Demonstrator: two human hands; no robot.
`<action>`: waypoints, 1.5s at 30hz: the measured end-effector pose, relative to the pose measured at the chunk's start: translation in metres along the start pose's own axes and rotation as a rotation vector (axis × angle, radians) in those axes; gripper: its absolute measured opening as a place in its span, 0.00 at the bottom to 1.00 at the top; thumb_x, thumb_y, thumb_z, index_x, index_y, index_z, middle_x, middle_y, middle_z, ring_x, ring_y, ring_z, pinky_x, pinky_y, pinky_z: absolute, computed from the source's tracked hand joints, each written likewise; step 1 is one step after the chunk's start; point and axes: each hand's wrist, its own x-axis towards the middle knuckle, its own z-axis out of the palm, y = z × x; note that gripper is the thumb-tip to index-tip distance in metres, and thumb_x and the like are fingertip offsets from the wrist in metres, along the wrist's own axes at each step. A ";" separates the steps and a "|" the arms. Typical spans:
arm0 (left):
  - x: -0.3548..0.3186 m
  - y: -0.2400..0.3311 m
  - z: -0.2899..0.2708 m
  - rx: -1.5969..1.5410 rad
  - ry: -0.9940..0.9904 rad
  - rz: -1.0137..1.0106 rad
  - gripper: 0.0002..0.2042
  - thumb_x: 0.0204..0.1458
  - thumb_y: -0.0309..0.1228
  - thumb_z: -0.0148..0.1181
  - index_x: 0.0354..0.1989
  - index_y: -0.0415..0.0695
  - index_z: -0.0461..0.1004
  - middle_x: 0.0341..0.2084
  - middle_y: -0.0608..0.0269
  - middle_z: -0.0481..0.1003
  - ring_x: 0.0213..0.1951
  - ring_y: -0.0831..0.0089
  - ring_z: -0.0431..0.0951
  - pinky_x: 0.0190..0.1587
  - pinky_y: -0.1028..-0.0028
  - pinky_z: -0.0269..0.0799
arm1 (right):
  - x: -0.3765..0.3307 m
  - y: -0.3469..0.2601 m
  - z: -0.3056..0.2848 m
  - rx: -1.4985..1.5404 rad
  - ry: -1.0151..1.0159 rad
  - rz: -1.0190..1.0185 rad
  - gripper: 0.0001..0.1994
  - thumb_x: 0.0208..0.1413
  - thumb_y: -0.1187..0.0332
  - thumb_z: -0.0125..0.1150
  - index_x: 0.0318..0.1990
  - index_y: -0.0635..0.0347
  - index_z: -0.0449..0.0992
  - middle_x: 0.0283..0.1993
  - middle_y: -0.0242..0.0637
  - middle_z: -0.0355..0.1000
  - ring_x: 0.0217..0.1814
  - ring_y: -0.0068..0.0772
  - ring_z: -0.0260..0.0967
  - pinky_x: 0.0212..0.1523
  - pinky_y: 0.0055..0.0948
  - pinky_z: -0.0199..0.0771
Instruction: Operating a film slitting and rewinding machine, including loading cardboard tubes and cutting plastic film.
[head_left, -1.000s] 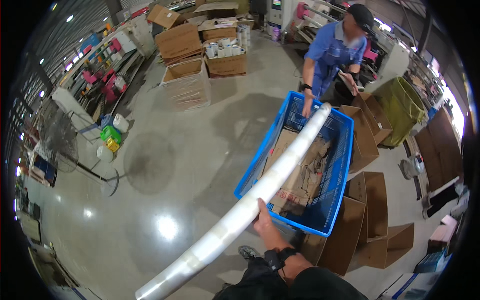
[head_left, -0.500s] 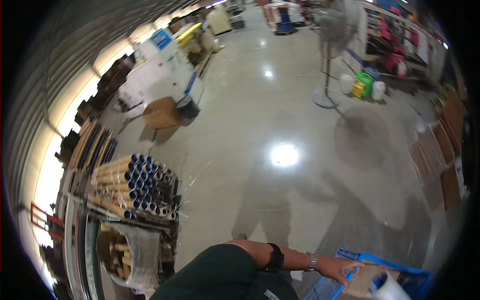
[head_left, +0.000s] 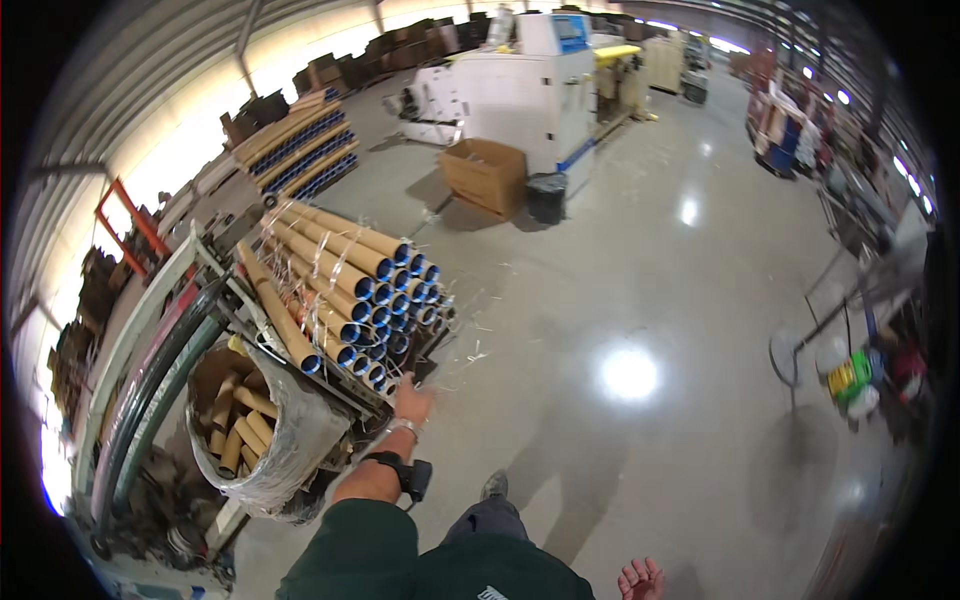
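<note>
My left hand (head_left: 412,400) stretches forward beside the lower tubes of a stacked bundle of brown cardboard tubes (head_left: 345,275) with blue-lined ends. Motion smears it a little, but a finger sticks out and I see nothing held. Whether it touches a tube I cannot tell. A metal watch (head_left: 403,428) and a black strap with a small device (head_left: 410,475) sit on that arm. At the lower edge, my right hand (head_left: 640,580) shows only in part, palm up, with loosely bent fingers apart and nothing in it.
A plastic-wrapped round bin (head_left: 315,440) holds short tube pieces, beside a metal rack (head_left: 150,320). Ahead stand an open cardboard box (head_left: 485,178), a black bucket (head_left: 546,198) and a white machine (head_left: 520,100). Coloured containers (head_left: 850,375) stand on the right. More tubes (head_left: 305,145) lie stacked behind.
My left hand has let go of the blue basket's rim and swung left toward the tubes. The view has turned left; the basket is out of sight. My right hand has appeared.
</note>
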 end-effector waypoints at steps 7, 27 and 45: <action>0.179 -0.049 -0.122 0.004 0.440 -0.170 0.32 0.41 0.38 0.65 0.56 0.42 0.64 0.44 0.45 0.73 0.49 0.48 0.71 0.51 0.59 0.68 | 0.187 -0.048 0.177 -0.329 -0.017 0.119 0.28 0.64 0.50 0.40 0.64 0.59 0.58 0.64 0.51 0.59 0.62 0.51 0.60 0.61 0.48 0.60; 0.287 -0.261 -0.144 0.009 0.883 -0.877 0.48 0.33 0.43 0.73 0.63 0.37 0.54 0.55 0.40 0.64 0.57 0.47 0.65 0.58 0.58 0.62 | 0.529 -0.011 0.718 -1.391 -0.814 0.153 0.26 0.56 0.56 0.58 0.57 0.62 0.66 0.50 0.42 0.71 0.44 0.35 0.73 0.45 0.36 0.72; 0.034 0.041 -0.204 -0.404 0.901 -0.714 0.37 0.35 0.29 0.72 0.57 0.34 0.62 0.46 0.49 0.73 0.48 0.61 0.74 0.52 0.63 0.70 | 0.286 0.458 0.952 -1.122 -1.295 1.346 0.24 0.60 0.50 0.51 0.56 0.56 0.65 0.55 0.35 0.67 0.56 0.35 0.65 0.55 0.39 0.67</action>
